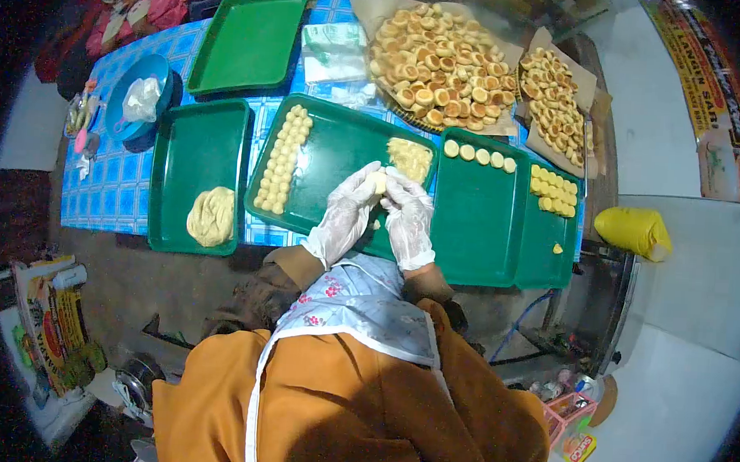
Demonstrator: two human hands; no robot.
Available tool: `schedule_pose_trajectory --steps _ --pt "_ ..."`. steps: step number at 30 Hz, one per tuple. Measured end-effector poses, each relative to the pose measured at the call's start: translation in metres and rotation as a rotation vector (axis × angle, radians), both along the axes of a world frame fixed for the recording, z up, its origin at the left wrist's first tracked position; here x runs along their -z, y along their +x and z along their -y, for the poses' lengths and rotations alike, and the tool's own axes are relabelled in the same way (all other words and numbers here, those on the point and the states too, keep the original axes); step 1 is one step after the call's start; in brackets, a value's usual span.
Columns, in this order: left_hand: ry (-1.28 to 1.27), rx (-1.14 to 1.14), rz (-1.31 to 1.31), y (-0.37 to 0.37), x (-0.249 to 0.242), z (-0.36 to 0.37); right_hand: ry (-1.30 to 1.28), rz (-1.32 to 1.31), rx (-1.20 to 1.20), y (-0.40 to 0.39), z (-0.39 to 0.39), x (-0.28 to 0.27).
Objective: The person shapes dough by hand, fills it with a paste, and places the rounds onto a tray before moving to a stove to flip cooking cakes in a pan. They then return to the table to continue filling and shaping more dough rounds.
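My left hand (346,217) and my right hand (409,220), both in thin white gloves, meet over the front of a green tray (331,166). Their fingertips are closed together around a small pale dough ball (379,182). On the tray's left side lie rows of dough balls (283,161). Just beyond my right hand sits a heap of pale yellow filling (410,158), partly covered by the fingers. A tray to the right bears flattened dough rounds (479,156) in a line along its far end.
At left, a green tray (164,170) carries a dough lump (212,216). Yellow rounds (554,191) fill part of the far-right tray. Baked buns (446,63) are heaped behind, with another pile (554,107) beside them. A blue basin (122,92) stands at the left.
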State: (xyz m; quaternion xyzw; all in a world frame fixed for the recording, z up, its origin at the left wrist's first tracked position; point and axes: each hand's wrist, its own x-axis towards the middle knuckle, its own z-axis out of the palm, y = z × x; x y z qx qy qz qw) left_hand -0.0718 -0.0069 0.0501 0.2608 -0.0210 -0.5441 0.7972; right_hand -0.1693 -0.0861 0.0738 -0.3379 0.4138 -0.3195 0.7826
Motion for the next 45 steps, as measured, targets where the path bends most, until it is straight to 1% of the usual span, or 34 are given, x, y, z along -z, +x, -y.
schedule_pose_trajectory --steps 1,2,5,8,11,14,17,20,21,22,23,24,25,27,28,29,31,32,35,38,41,42,43,45 --pt "0.006 0.016 -0.002 -0.003 -0.003 0.002 0.049 0.053 -0.012 -0.002 0.003 0.003" --pt "0.013 0.03 -0.005 -0.004 -0.007 0.003 0.095 0.127 0.03 -0.001 0.005 0.007" --pt "0.054 0.063 0.022 -0.008 -0.008 0.006 0.272 0.289 -0.068 -0.007 0.013 0.01" --pt "0.083 0.091 0.036 -0.012 -0.01 0.01 0.411 0.313 -0.017 -0.009 0.016 0.014" --pt "0.114 0.036 0.136 -0.021 -0.009 0.015 0.093 0.146 -0.057 -0.017 0.015 0.021" --pt "0.162 0.073 0.163 -0.021 -0.015 0.015 -0.331 -0.183 -0.044 -0.01 0.011 0.002" --pt "0.051 0.13 0.136 -0.021 -0.013 0.011 -0.561 -0.241 -0.231 -0.018 0.023 0.011" --pt "0.219 0.134 -0.122 -0.014 -0.013 0.008 -0.66 -0.335 -0.407 -0.024 0.04 0.012" --pt "0.219 0.143 0.015 -0.014 0.0 0.007 -0.692 -0.363 -0.464 -0.025 0.044 0.01" --pt "0.22 0.151 0.151 -0.015 0.013 0.007 -0.769 -0.446 -0.552 -0.025 0.049 0.01" --pt "0.221 0.132 0.19 -0.017 0.025 0.005 -0.77 -0.399 -0.518 -0.026 0.05 0.01" --pt "0.222 0.112 0.23 -0.018 0.026 0.005 -0.768 -0.351 -0.486 -0.027 0.049 0.011" --pt "0.224 0.065 0.173 -0.02 0.003 0.006 -0.766 -0.304 -0.453 -0.027 0.047 0.009" --pt "0.156 0.032 0.005 -0.017 -0.008 0.006 -0.526 -0.141 -0.287 -0.026 0.034 -0.001" --pt "0.088 0.049 -0.108 -0.012 -0.006 0.006 -0.403 -0.064 -0.203 -0.025 0.028 -0.005" --pt "0.019 0.068 -0.222 -0.009 -0.004 0.006 -0.527 -0.096 -0.235 -0.027 0.025 0.0" --pt "-0.013 0.056 -0.346 -0.006 -0.002 0.011 -0.777 -0.162 -0.293 -0.029 0.023 0.008" --pt "-0.029 0.051 -0.408 -0.005 -0.002 0.012 -0.834 -0.171 -0.359 -0.031 0.024 0.01" --pt "-0.048 0.064 -0.278 -0.007 -0.007 0.011 -0.638 -0.079 -0.287 -0.026 0.017 0.002" --pt "-0.1 0.099 0.096 -0.009 -0.015 0.007 -0.788 -0.216 -0.234 -0.024 0.013 0.018" --pt "0.127 0.173 0.624 -0.004 0.013 0.003 -1.036 -0.378 -0.429 -0.028 0.015 0.015" --pt "0.198 0.195 0.811 -0.002 0.015 0.001 -1.161 -0.357 -0.362 -0.024 0.016 0.016" --pt "0.258 0.216 1.017 -0.001 0.015 -0.003 -1.137 -0.39 -0.308 -0.025 0.017 0.015" --pt "0.247 0.155 0.737 -0.003 0.011 -0.004 -1.093 -0.448 -0.212 -0.025 0.026 0.01"
